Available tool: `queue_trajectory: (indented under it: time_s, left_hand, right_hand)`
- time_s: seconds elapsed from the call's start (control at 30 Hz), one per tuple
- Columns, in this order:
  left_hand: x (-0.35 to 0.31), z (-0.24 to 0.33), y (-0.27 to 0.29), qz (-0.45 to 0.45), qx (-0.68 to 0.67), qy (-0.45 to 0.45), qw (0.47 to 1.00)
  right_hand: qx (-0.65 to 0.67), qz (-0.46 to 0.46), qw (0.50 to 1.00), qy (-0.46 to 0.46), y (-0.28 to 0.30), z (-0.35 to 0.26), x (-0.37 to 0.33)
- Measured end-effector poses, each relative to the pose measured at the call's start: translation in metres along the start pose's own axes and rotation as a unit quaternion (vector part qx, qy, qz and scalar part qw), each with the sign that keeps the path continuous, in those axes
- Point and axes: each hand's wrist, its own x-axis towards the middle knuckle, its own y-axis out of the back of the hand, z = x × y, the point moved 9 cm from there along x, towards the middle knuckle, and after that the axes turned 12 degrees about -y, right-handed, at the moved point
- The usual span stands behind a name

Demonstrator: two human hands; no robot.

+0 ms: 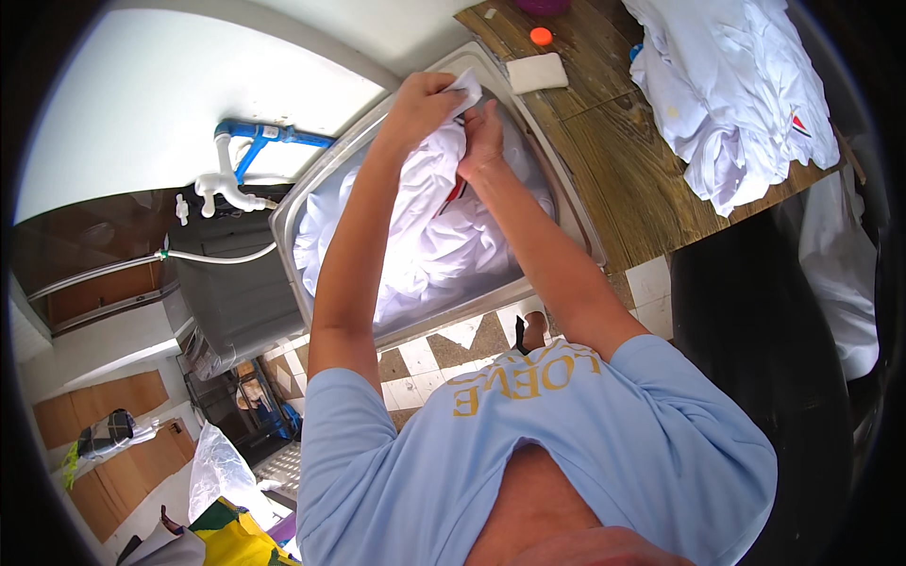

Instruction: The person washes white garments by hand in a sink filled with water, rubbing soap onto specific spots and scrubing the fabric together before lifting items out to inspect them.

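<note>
Looking down through the head view, I see both hands at the far end of the basin (pixel 573 203), working on one white cloth (pixel 436 158). The left hand (pixel 425 108) is clamped on an edge of it, fingers curled, with a pale flap sticking out past the fingertips. The right hand (pixel 483 141) is just beside, palm against the cloth and thumb up; its fingers are partly hidden, so I can't tell how tightly it grips. From between the hands the cloth hangs down into the basin and merges with the white laundry (pixel 415 274) there; I can't make out where one ends and the other begins. A red and dark trim (pixel 456 194) shows just below the right hand.

Right of the basin is the wood-patterned desk (pixel 613 165). Near its edge lies a pale block (pixel 537 73), with an orange disc (pixel 541 36) beyond. A white heap (pixel 736 104) of clothes covers the desk's far right part and hangs over its near edge. On my left I have a white tap (pixel 219 181) on a blue pipe (pixel 274 133), its spout by the basin's rim, and a pale hose (pixel 222 258) below.
</note>
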Motion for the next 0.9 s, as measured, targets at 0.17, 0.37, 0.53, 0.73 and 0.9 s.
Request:
queue_trajectory:
  time_s: [0.17,0.37,0.53,0.73,0.9]
  left_hand:
    - [-0.067,-0.004,0.041,0.064,-0.254,0.072,0.962]
    - [-0.11,-0.031,0.071,0.106,-0.344,0.074,0.93]
    - [-0.124,-0.066,0.074,0.112,-0.358,0.076,0.924]
    - [-0.115,-0.088,0.072,0.188,-0.425,0.028,0.885]
    - [-0.096,-0.078,0.073,0.241,-0.472,-0.02,0.848]
  right_hand:
    - [-0.407,-0.022,0.9,0.152,-0.054,-0.026,-0.018]
    - [-0.467,-0.104,0.877,-0.044,-0.075,0.023,-0.021]
    - [-0.427,-0.117,0.896,-0.031,-0.079,0.024,-0.023]
    - [-0.265,-0.045,0.962,-0.055,-0.044,0.032,-0.008]
    - [-0.215,-0.014,0.974,-0.068,-0.04,0.046,-0.006]
